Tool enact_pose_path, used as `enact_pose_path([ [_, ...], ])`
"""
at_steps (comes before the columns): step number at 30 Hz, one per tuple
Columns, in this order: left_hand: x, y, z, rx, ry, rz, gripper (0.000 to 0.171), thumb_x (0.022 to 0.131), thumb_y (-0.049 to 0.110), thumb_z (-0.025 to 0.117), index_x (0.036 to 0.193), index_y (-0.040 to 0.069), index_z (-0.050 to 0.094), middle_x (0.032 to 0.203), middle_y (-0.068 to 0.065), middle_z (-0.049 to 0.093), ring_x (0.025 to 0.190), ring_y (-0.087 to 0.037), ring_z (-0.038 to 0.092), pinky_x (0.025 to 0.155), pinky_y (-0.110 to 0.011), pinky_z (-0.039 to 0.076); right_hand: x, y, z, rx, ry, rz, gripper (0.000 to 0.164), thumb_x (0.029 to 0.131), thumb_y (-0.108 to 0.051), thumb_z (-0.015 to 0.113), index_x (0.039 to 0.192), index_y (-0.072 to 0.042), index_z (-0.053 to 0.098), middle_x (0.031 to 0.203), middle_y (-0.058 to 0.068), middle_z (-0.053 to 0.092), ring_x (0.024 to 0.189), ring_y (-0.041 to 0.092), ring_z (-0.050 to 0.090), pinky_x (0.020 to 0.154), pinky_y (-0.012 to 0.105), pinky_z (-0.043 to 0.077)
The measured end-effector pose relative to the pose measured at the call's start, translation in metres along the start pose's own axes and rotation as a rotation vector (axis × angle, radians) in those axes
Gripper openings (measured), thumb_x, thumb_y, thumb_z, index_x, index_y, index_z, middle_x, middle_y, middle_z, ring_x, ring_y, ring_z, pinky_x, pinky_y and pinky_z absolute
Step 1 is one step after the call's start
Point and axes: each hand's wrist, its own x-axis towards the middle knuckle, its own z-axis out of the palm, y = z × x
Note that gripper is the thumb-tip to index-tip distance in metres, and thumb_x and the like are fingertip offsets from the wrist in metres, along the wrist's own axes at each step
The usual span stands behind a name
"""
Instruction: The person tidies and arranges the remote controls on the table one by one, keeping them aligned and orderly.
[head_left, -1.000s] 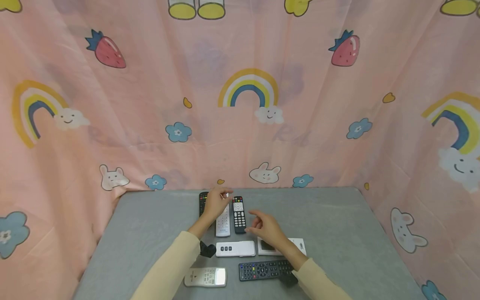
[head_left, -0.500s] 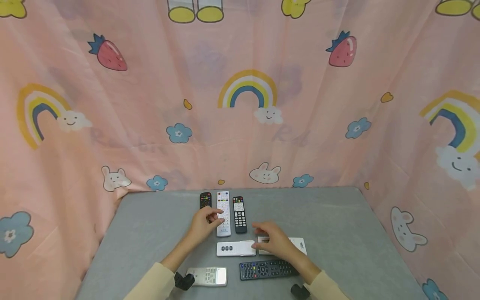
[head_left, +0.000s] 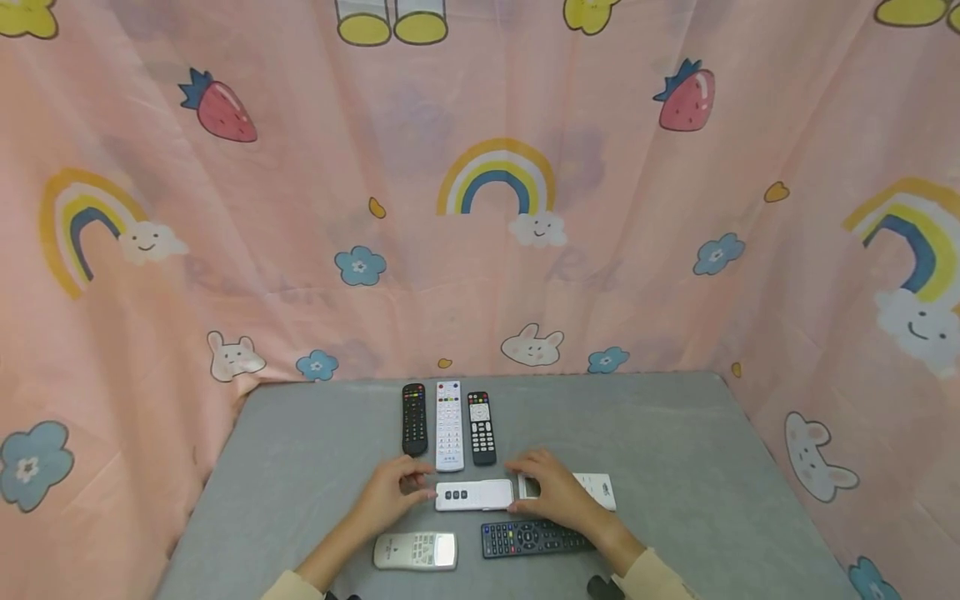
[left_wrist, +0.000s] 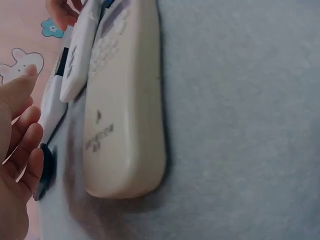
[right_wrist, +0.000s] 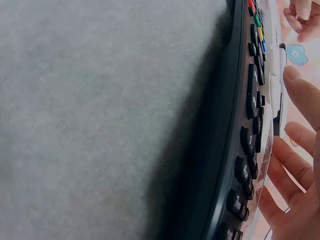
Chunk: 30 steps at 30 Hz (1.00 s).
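Observation:
A white remote control with a few dark buttons (head_left: 480, 497) lies crosswise in the middle of the table. My left hand (head_left: 387, 497) is at its left end, thumb and fingertips right by the edge. At the other end is my right hand (head_left: 557, 493), fingers spread apart and partly covering a white remote with a screen (head_left: 597, 488). Both wrist views show loosely bent fingers with nothing between them. Nearest below the right hand is a long black remote (head_left: 525, 540). A beige remote (left_wrist: 120, 125) fills much of the left wrist view.
Three remotes stand in a row at the back: a black one (head_left: 414, 421), a long white one (head_left: 449, 433) and a black-and-white one (head_left: 482, 433). The grey table (head_left: 645, 433) ends at a pink patterned curtain (head_left: 420, 308).
My left hand has come back from over the rear remotes, uncovering them, down to the white remote's left end. My right hand has moved slightly down and right, to its right end.

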Motion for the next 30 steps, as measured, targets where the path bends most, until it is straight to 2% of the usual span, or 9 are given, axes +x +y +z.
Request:
enact_pose_path([
  [8, -0.007, -0.011, 0.006, 0.025, -0.053, 0.027, 0.037, 0.073, 0.027, 0.085, 0.106, 0.016, 0.074, 0.085, 0.01, 0.063, 0.079, 0.0, 0.055, 0.07, -0.018, 0.052, 0.002, 0.001, 0.002, -0.037, -0.019, -0.025, 0.063, 0.073, -0.045, 0.083, 0.128, -0.018, 0.065, 0.124, 0.0, 0.062, 0.119, 0.022, 0.055, 0.103, 0.049, 0.048],
  [17, -0.009, -0.012, 0.008, 0.079, -0.11, 0.014, 0.041, 0.073, 0.029, 0.085, 0.109, 0.015, 0.072, 0.086, 0.011, 0.062, 0.08, 0.001, 0.053, 0.073, -0.018, 0.05, 0.003, 0.002, 0.005, -0.073, -0.032, -0.022, 0.057, 0.074, -0.043, 0.084, 0.123, -0.021, 0.068, 0.12, -0.005, 0.062, 0.115, 0.019, 0.054, 0.101, 0.048, 0.048],
  [24, -0.008, -0.011, 0.01, 0.122, -0.096, 0.047, 0.044, 0.07, 0.031, 0.087, 0.109, 0.015, 0.073, 0.084, 0.011, 0.062, 0.08, 0.0, 0.052, 0.074, -0.02, 0.05, 0.004, 0.004, 0.007, -0.1, -0.015, -0.05, 0.049, 0.075, -0.039, 0.085, 0.118, -0.022, 0.07, 0.118, -0.005, 0.062, 0.112, 0.016, 0.054, 0.098, 0.046, 0.049],
  [30, -0.007, -0.014, 0.015, 0.168, -0.097, 0.029, 0.045, 0.069, 0.036, 0.087, 0.108, 0.018, 0.073, 0.083, 0.015, 0.058, 0.081, 0.001, 0.049, 0.074, -0.02, 0.047, 0.003, 0.004, 0.008, -0.086, 0.002, -0.058, 0.045, 0.076, -0.039, 0.084, 0.116, -0.023, 0.07, 0.116, -0.006, 0.063, 0.11, 0.015, 0.054, 0.097, 0.045, 0.05],
])
